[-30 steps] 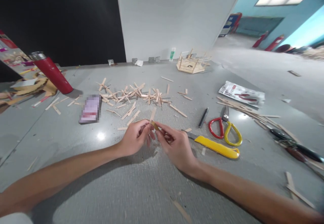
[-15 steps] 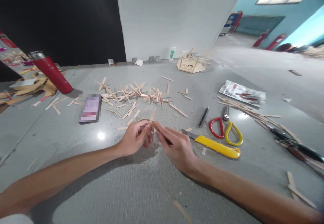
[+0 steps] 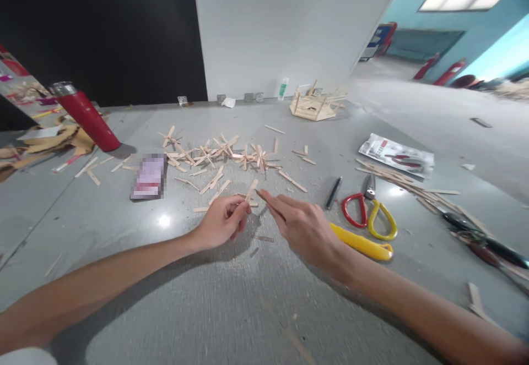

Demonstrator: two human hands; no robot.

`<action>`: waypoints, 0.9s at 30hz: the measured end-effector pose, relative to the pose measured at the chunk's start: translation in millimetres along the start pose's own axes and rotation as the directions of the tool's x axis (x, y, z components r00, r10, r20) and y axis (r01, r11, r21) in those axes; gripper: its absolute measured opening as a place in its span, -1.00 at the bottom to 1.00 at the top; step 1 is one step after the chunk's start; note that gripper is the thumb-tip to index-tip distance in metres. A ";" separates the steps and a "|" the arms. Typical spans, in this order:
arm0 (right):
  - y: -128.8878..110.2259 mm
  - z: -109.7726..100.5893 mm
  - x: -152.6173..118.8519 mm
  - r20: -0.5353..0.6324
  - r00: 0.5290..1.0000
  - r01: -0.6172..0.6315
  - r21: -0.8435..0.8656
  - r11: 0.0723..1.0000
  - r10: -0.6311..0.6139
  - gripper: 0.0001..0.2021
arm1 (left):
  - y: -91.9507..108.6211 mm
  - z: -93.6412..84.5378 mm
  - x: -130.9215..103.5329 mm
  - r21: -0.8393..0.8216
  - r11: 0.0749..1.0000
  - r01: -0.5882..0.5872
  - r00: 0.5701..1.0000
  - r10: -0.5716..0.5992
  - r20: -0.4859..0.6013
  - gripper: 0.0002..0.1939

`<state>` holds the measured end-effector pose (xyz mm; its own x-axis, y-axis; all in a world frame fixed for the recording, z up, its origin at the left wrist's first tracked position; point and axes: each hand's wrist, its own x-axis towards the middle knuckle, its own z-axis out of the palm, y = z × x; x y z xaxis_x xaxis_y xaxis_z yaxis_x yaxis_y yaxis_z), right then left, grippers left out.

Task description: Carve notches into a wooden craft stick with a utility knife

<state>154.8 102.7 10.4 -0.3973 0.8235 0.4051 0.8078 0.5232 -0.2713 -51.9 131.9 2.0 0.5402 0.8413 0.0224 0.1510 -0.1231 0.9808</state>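
Between its thumb and fingers, my left hand [image 3: 225,219] pinches a short wooden stick [image 3: 252,189] that points up and slightly right. My right hand [image 3: 300,224] is closed beside it, with a small dark-tipped piece [image 3: 260,194] at its fingertips; what that piece is cannot be made out. The two hands are a little apart. Beyond them lies a loose pile of wooden sticks [image 3: 223,150]. A yellow-handled cutter [image 3: 363,244] lies partly hidden under my right hand.
Red-and-yellow pliers [image 3: 370,205] and a black pen-like tool [image 3: 334,192] lie to the right, near a white packet [image 3: 397,154]. A red bottle [image 3: 88,117] and a blurred purple item [image 3: 149,176] are on the left. A wooden frame [image 3: 316,105] stands at the back.
My right hand has moved slightly up and right, away from my left hand, and now covers the cutter's blade. The stick in my left hand leans further right.
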 end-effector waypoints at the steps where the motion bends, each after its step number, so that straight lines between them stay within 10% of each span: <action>1: 1.5 -1.4 2.2 -0.017 1.000 -0.023 0.025 0.999 0.024 -0.61 | -0.2 0.0 0.0 0.002 1.000 0.003 1.000 -0.003 0.002 -0.59; 12: -0.9 7.5 2.5 -0.204 0.976 -0.046 0.169 0.985 0.081 -0.72 | 0.5 -0.2 0.2 0.026 0.999 -0.028 0.999 0.027 0.022 -0.65; 19: 5.7 10.7 1.9 -0.166 0.981 0.132 0.229 0.964 -0.095 -0.76 | 7.1 -6.4 3.5 0.061 0.997 -0.056 0.985 0.045 0.164 -0.65; 27: 4.8 12.2 6.6 -0.146 0.983 -0.063 0.304 0.951 0.112 -0.66 | 5.6 -11.8 5.9 0.148 0.987 -0.058 0.987 0.034 0.159 -0.54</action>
<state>150.7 113.4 1.1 -0.2365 0.8357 0.4957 0.6608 0.5124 -0.5485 -57.7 142.5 9.8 0.6701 0.7419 0.0245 0.2404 -0.2481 0.9384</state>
